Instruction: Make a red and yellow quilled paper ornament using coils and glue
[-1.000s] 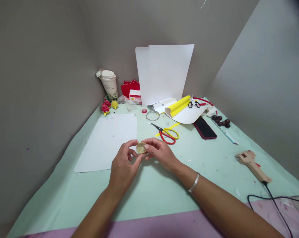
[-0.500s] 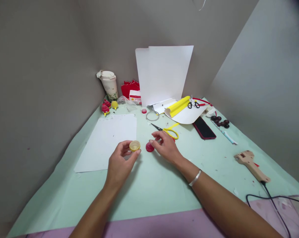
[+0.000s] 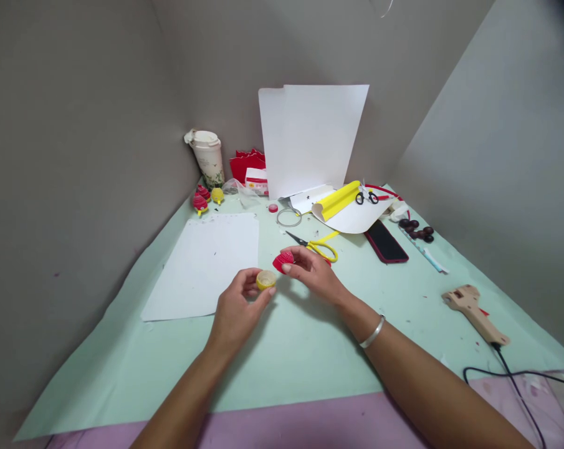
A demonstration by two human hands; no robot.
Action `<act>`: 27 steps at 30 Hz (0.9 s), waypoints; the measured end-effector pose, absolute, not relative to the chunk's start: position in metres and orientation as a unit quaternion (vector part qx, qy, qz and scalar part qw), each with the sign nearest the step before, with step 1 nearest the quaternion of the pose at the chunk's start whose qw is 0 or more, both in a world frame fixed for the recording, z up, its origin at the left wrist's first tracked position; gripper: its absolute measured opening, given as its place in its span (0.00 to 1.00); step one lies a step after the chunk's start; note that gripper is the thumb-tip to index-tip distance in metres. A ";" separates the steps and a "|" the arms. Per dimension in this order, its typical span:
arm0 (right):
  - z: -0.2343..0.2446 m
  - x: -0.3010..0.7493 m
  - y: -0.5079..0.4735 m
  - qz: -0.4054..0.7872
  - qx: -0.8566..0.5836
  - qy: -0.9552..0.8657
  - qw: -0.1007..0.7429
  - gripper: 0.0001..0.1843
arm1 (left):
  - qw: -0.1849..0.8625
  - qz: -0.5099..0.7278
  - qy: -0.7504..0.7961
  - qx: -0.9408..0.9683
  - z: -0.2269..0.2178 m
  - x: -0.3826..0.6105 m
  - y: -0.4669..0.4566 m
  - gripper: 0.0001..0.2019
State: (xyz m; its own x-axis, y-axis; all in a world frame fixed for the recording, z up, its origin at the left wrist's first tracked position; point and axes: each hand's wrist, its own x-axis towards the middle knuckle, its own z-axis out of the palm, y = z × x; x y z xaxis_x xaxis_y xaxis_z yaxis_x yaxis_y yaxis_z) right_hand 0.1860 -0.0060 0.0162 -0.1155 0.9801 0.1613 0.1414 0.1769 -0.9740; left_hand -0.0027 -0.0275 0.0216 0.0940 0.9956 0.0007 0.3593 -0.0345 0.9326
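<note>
Between the thumb and fingers of my left hand [image 3: 238,304] is a small round yellow cup-shaped piece [image 3: 265,280], its pale hollow side facing up. My right hand [image 3: 313,273] pinches a red ridged cone-shaped piece [image 3: 283,261], lifted off the table just above and right of the yellow one. The two pieces are close but apart. Yellow-handled scissors [image 3: 326,250] lie just behind my right hand. A white sheet of paper [image 3: 192,271] lies to the left of my left hand.
Finished-looking red and yellow pieces [image 3: 200,203] sit at the back left by a lidded cup [image 3: 208,159]. On the right lie a phone [image 3: 387,242], dark beads [image 3: 419,234] and a corded glue gun [image 3: 475,312]. White boards [image 3: 314,137] lean at the back.
My right hand has picked up the red piece from the table and tilted it. My left hand has moved slightly right with the yellow piece, bringing the two pieces nearer.
</note>
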 end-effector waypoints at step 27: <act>0.012 0.177 -0.018 0.408 -0.409 -0.691 0.435 0.21 | 0.469 0.377 0.530 0.598 0.015 0.000 -0.029 0.20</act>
State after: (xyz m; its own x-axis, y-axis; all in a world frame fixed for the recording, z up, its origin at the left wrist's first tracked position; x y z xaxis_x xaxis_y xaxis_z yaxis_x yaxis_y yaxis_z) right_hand 0.1770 -0.0179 0.0124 -0.2870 0.9199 0.2673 0.2095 0.3326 -0.9195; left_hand 0.0001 -0.0287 0.0153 0.1540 0.9870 -0.0465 0.2810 0.0013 0.9597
